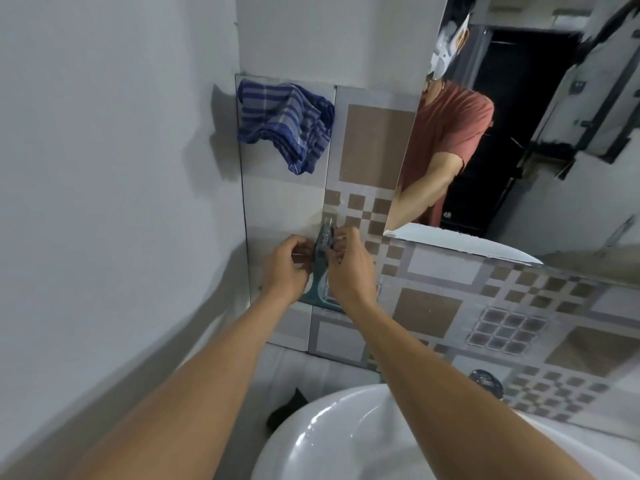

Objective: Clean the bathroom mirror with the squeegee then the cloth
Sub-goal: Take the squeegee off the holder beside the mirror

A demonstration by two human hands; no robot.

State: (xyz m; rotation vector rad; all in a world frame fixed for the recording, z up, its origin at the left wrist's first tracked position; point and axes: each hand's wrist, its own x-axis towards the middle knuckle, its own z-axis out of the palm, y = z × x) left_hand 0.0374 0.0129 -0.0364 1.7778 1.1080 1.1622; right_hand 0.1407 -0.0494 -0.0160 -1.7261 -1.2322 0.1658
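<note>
A teal squeegee (321, 268) hangs handle-up against the tiled wall, its blade at the bottom partly hidden by my wrists. My left hand (285, 266) pinches its handle from the left. My right hand (349, 266) grips the handle from the right, fingers curled near a small wall hook. A blue striped cloth (284, 123) hangs crumpled on the wall above, apart from both hands. The mirror (540, 150) fills the upper right and reflects a person in a red shirt.
A white sink basin (332, 434) sits below my forearms. A plain grey wall (104, 168) closes the left side. Patterned brown and grey tiles (429, 313) run under the mirror. A dark round fitting (486, 381) sits by the basin's far edge.
</note>
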